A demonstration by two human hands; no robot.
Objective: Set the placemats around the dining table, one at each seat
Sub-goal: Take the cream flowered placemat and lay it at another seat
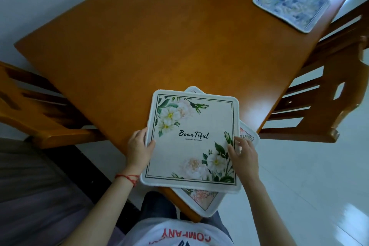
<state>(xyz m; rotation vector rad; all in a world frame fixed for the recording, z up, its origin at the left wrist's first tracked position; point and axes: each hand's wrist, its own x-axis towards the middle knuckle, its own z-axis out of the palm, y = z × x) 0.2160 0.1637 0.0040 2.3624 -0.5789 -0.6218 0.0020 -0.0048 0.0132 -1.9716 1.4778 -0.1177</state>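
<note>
A white placemat with white flowers and the word "Beautiful" is at the near corner of the orange wooden dining table. My left hand grips its left edge, thumb on top. My right hand holds its right edge with fingers spread over the corner. Under it lies a second placemat with pink flowers, turned at an angle and overhanging the table corner. A blue floral placemat lies flat at the far right edge, in front of a chair.
A wooden chair is pushed in on the right side, another wooden chair on the left. White glossy floor lies to the right, a dark mat at lower left. A wall runs behind the table.
</note>
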